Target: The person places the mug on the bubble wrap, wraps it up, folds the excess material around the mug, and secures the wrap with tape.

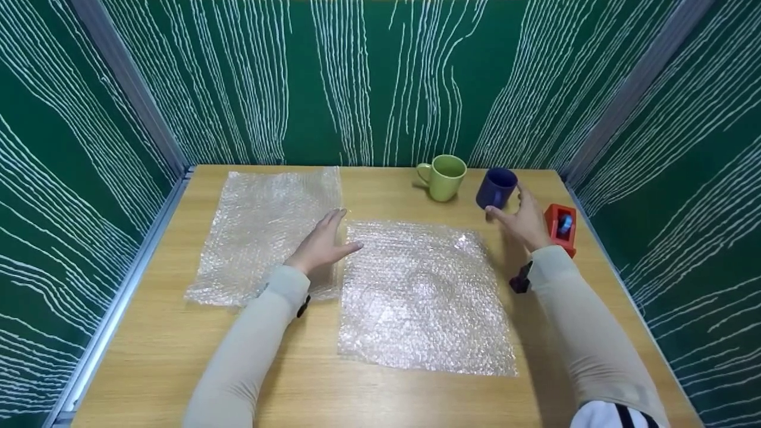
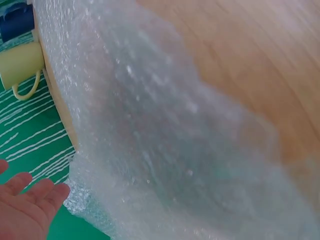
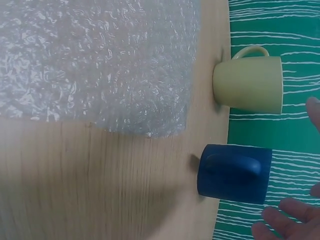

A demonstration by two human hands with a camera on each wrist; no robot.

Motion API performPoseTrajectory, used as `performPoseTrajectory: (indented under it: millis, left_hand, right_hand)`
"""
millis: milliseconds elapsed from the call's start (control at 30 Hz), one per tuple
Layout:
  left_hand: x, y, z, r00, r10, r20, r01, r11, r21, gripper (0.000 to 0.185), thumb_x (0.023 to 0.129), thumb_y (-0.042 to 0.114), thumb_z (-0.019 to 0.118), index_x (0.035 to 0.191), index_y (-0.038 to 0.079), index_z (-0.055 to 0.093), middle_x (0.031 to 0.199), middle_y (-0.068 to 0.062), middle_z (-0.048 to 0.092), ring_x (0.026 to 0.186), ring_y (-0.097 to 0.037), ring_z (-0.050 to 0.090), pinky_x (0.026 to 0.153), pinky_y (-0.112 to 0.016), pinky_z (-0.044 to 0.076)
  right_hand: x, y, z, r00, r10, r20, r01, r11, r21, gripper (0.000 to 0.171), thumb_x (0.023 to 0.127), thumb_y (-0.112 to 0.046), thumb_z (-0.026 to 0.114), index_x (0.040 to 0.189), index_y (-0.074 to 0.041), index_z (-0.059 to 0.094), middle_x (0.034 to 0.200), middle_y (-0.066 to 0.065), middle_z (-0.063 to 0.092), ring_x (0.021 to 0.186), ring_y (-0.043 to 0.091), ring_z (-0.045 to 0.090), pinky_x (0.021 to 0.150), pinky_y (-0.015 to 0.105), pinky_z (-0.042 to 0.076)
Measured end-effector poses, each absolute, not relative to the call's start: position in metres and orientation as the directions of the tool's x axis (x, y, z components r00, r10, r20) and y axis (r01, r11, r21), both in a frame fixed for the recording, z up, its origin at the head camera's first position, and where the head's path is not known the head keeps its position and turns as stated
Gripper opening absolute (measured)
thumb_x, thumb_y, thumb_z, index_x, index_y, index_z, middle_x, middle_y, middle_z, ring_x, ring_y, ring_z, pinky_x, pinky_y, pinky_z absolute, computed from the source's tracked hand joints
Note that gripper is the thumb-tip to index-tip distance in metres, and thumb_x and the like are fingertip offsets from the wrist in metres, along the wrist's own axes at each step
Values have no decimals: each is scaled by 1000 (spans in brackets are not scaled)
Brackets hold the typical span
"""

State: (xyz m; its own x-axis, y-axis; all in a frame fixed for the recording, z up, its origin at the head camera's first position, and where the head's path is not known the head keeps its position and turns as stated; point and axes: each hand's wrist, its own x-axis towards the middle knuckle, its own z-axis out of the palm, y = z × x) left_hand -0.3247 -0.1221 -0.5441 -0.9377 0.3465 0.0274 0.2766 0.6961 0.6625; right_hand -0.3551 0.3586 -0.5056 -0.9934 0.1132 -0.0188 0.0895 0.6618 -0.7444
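Observation:
A dark blue mug [image 1: 496, 188] stands upright near the table's back right, its handle facing the front. My right hand [image 1: 524, 221] reaches around its right side with fingers and thumb spread; whether they touch it I cannot tell in the head view, but the right wrist view shows a gap between fingertips and mug [image 3: 234, 175]. A light green mug [image 1: 447, 179] stands to its left, handle pointing left. Over the gap between two bubble wrap sheets hovers my left hand [image 1: 321, 245], fingers extended, holding nothing. One sheet [image 1: 416, 297] lies front centre, the other [image 1: 267, 226] back left.
A red tape dispenser [image 1: 560, 229] with a blue roll sits at the right edge, beside my right wrist. Green walls with white wavy lines [image 1: 380, 83] enclose the wooden table [image 1: 416, 398] at the back and both sides.

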Motion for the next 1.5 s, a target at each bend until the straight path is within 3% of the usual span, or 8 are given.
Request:
performPoseTrajectory:
  millis: [300, 600, 900, 1167, 1500]
  left_hand:
    - [-322, -115, -551, -946, 325, -13, 209, 638, 742, 101, 97, 43, 82, 173, 8, 24, 179, -18, 26, 166, -39, 25, 136, -55, 23]
    - [-321, -105, -557, -953, 295, -67, 141, 628, 765, 96, 96, 32, 84, 170, 3, 29, 173, -24, 36, 160, -43, 37, 134, -54, 30]
    - [-326, -96, -563, -958, 277, -73, 140, 677, 723, 100, 91, 25, 87, 166, -6, 31, 167, -31, 43, 156, -45, 42, 133, -51, 32]
    - [-328, -92, -567, -959, 269, -92, 142, 731, 667, 99, 90, 23, 89, 163, -13, 33, 157, -36, 53, 148, -48, 52, 130, -50, 39]
    - [-331, -89, -571, -963, 257, -80, 129, 702, 701, 94, 85, 15, 86, 161, -12, 37, 152, -34, 58, 144, -46, 57, 127, -50, 42]
  right_hand:
    - [-360, 359, -517, -994, 112, -10, 80, 642, -762, 109, 100, -51, 77, 175, -8, 10, 174, 30, 29, 157, 52, 35, 125, 69, 35]
    - [-359, 356, -532, -993, 75, -92, 118, 673, -731, 111, 97, -57, 76, 175, -9, 12, 170, 33, 33, 153, 53, 40, 125, 70, 36]
    - [-358, 353, -546, -984, 2, -178, 137, 648, -749, 103, 100, -43, 78, 173, -6, 16, 168, 30, 36, 154, 51, 39, 126, 69, 35]
    - [-356, 351, -560, -983, -90, -158, 57, 673, -738, 88, 100, -27, 79, 167, 1, 30, 161, 35, 46, 145, 54, 52, 122, 68, 41]
    - [-356, 346, -570, -974, -128, -185, 37, 720, -693, 90, 96, -17, 81, 166, 5, 30, 157, 39, 49, 147, 54, 49, 125, 66, 38]
